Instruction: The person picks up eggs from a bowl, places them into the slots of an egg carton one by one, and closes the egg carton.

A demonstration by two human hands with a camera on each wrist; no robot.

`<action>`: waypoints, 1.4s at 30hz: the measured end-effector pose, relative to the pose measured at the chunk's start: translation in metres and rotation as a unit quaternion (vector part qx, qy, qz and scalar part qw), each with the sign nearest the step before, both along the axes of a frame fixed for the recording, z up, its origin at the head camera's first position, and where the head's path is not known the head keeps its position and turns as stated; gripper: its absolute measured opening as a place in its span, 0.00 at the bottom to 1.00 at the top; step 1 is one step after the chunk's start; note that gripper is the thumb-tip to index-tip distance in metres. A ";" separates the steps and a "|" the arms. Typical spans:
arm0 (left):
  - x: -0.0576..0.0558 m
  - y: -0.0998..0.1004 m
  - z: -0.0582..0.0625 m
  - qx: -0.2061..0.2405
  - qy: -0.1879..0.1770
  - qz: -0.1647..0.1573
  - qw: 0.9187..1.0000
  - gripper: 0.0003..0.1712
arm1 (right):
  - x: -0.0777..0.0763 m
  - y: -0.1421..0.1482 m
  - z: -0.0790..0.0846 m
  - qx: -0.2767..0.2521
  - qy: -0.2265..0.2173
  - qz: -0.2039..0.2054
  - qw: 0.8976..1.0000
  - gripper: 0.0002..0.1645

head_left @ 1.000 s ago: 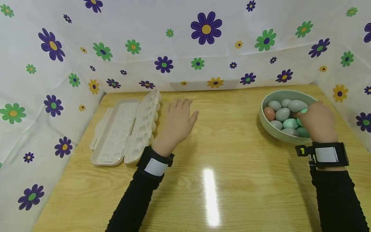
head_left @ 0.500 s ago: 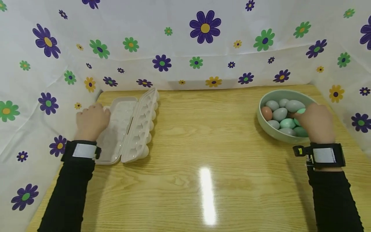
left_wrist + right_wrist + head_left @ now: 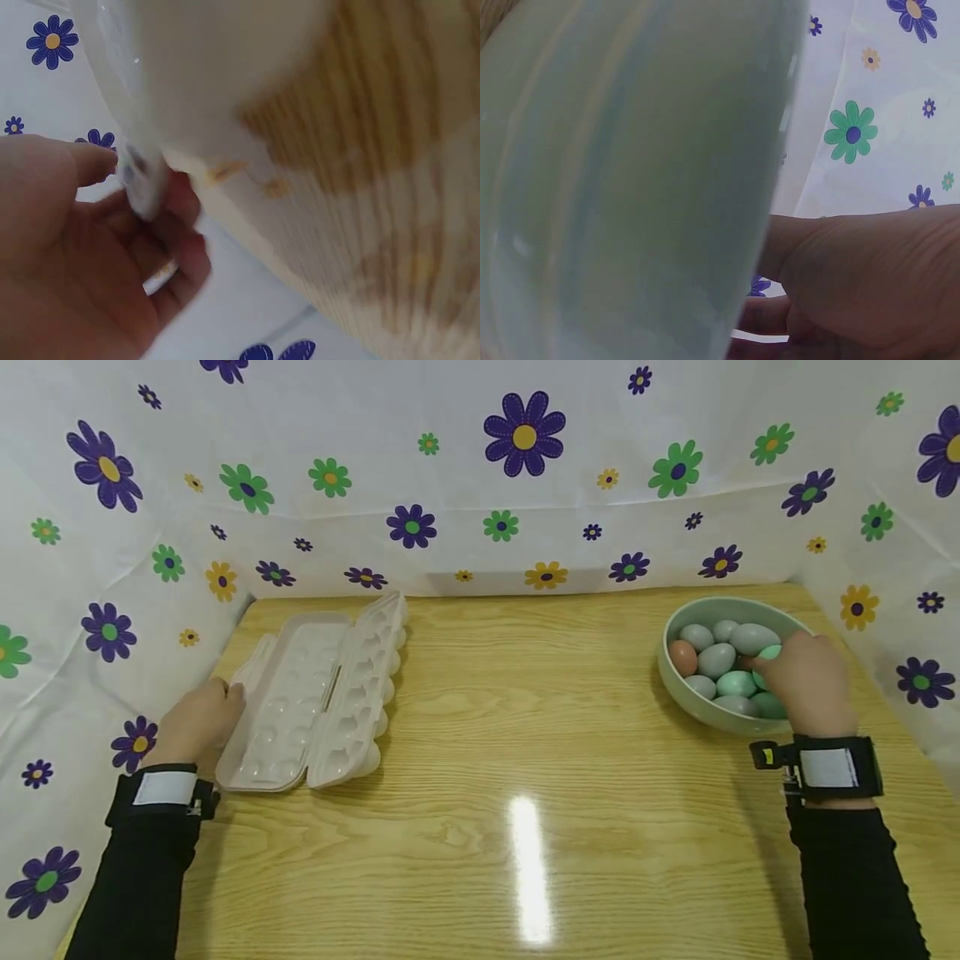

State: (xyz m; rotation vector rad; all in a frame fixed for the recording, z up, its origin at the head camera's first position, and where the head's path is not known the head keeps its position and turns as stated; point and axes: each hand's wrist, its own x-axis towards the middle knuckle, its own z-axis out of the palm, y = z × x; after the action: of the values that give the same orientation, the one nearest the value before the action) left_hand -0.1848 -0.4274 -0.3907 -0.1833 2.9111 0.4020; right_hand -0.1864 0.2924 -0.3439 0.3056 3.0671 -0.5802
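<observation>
A pale, translucent egg carton lies unfolded at the left of the wooden table. At its outer left edge my left hand pinches the carton's flap between thumb and curled fingers. Far to the right is a light green bowl of eggs, several grey, some green and a brown one at its left side. My right hand reaches over the bowl's right rim, fingers down among the eggs. Those fingertips are hidden, so I cannot tell whether they hold an egg.
The wooden table stretches between carton and bowl. A white curtain with printed flowers hangs behind the table and along both sides. The carton's hinged half leans up on the right, cup bulges facing the middle.
My left hand has swung left from right of the carton, across it, to its outer left edge and taken hold of the flap there. The right hand stays in the bowl.
</observation>
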 end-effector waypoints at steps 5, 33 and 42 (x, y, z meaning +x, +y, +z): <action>-0.002 0.004 -0.001 0.041 0.021 -0.021 0.999 0.35 | 0.000 0.000 0.000 -0.010 -0.002 0.001 1.000 0.35; 0.009 0.113 0.039 0.139 0.038 -0.019 0.989 0.37 | 0.008 -0.002 -0.007 -0.023 0.016 0.008 1.000 0.37; 0.010 0.159 0.051 0.162 0.039 -0.030 0.986 0.38 | 0.006 -0.006 -0.006 -0.018 0.028 -0.003 0.999 0.35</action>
State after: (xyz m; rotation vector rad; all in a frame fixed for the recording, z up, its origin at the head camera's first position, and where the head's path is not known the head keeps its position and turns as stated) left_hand -0.1752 -0.2686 -0.3393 -0.0314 2.8650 0.8789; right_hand -0.1800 0.2865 -0.3498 0.3045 3.1057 -0.6558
